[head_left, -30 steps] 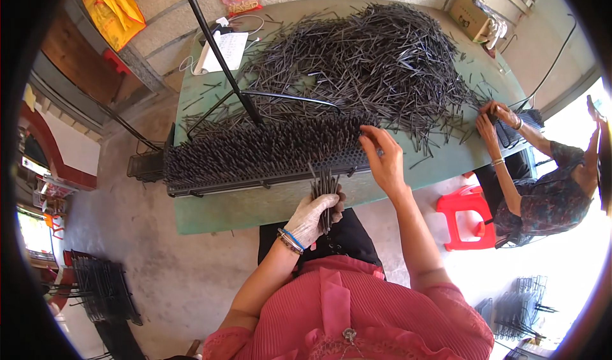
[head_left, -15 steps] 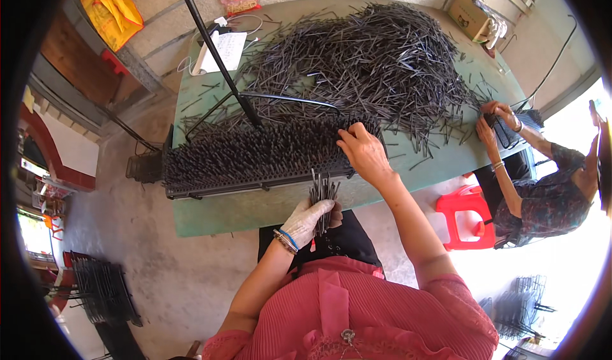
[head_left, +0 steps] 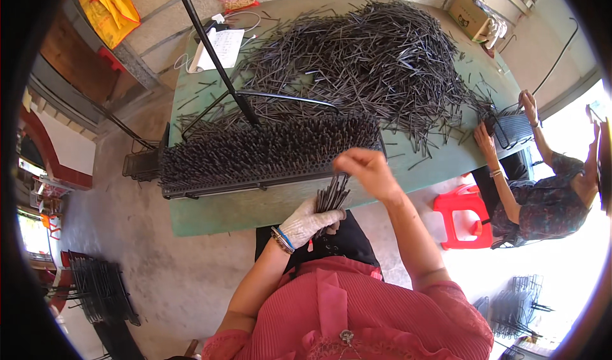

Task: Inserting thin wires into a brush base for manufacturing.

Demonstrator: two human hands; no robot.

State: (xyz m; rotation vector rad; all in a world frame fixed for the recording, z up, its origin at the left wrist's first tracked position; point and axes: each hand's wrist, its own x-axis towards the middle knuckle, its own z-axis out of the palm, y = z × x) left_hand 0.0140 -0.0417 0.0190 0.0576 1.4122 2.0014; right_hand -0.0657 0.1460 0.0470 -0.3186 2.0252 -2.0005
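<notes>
Left hand (head_left: 309,221), gloved, fisted around a bundle of dark rods (head_left: 331,197) just off the table's (head_left: 217,210) near edge. Right hand (head_left: 364,168), bare, fingertips pinching the tops of those rods. Close beyond, along the near edge, a rack (head_left: 268,153) bristling with upright rods; across the far side, a loose heap (head_left: 363,54).

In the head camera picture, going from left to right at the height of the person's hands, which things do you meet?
Filled rack of dark rods → gloved left hand gripping a bundle of rods → bare right hand → red plastic stool → seated co-worker.
</notes>
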